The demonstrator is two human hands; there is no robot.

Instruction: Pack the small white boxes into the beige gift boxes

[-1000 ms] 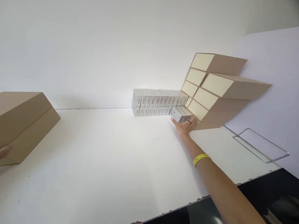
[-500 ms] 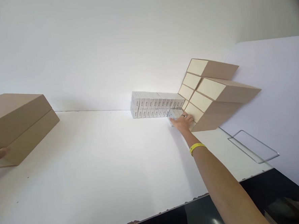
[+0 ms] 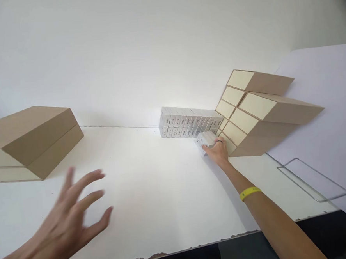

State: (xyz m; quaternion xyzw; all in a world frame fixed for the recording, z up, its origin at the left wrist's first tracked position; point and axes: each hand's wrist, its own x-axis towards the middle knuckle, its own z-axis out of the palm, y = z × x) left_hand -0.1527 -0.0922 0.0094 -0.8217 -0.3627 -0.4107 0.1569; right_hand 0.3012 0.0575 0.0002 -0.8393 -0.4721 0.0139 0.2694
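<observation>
My left hand [image 3: 75, 209] hovers over the white surface at lower left, fingers spread, holding nothing. With thumb and fingers around it, my right hand [image 3: 218, 152] grips a small group of white boxes [image 3: 206, 140] in front of the right end of a two-layer row of small white boxes [image 3: 182, 122]. Dark printing marks the row's front faces. The right hand's fingertips are close to the stacked tan boxes [image 3: 245, 119], which have cream end faces. A yellow band circles the right wrist.
Two tan boxes [image 3: 41, 131] lie stacked at the left by the wall. A wire frame [image 3: 313, 179] stands at the right. The white surface [image 3: 142, 209] has a chipped front edge, with a dark area below it.
My left hand has left the tan boxes at the left and moved right, fingers now spread. My right hand and its white boxes are slightly nearer. The view has shifted a little.
</observation>
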